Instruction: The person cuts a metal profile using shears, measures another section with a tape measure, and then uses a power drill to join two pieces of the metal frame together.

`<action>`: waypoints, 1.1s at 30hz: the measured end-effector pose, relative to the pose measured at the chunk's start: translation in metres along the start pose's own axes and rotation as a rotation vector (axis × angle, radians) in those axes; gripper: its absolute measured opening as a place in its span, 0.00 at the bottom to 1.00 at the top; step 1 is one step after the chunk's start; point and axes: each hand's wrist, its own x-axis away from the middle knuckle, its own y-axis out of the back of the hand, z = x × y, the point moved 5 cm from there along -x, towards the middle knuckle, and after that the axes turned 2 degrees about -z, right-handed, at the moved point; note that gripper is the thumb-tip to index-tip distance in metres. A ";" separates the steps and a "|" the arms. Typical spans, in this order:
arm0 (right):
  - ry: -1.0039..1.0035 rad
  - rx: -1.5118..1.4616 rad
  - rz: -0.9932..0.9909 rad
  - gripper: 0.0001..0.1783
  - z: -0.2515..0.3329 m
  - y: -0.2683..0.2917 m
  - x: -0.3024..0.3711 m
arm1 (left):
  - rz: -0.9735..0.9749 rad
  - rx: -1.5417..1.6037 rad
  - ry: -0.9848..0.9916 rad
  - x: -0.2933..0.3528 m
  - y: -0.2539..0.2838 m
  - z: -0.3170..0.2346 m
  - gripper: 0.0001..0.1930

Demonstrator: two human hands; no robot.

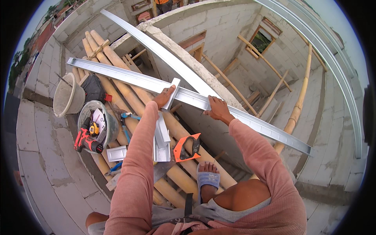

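A long silvery metal channel [125, 77] lies slantwise over the bamboo poles and the block wall, running from upper left to lower right. Across it sits a short cut piece of metal channel [175, 87], gripped by the closed fingers of my left hand [163, 98]. To the right, my right hand [219, 109] holds the long channel by its edge, the thumb partly hidden. More short channel pieces [161, 135] lie on the poles below my left hand. Beside them rests a handsaw with an orange and black handle [187, 148].
Bamboo poles [117, 88] form the platform under my foot. At left stand a pale bucket [64, 98] and a tool bucket [113, 113] with a red-black cordless drill [87, 141]. Another long channel [156, 51] leans on the wall top [188, 62]. An open drop lies beyond.
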 end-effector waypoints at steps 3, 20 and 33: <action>0.002 0.006 0.009 0.52 0.004 0.001 -0.001 | 0.006 -0.039 -0.043 -0.008 0.005 0.004 0.58; -0.017 0.007 0.015 0.52 0.001 0.001 -0.001 | 0.015 -0.069 0.009 -0.018 0.002 0.010 0.56; 0.005 -0.017 -0.093 0.49 0.000 -0.001 0.005 | 0.001 0.039 0.078 0.001 -0.002 -0.004 0.50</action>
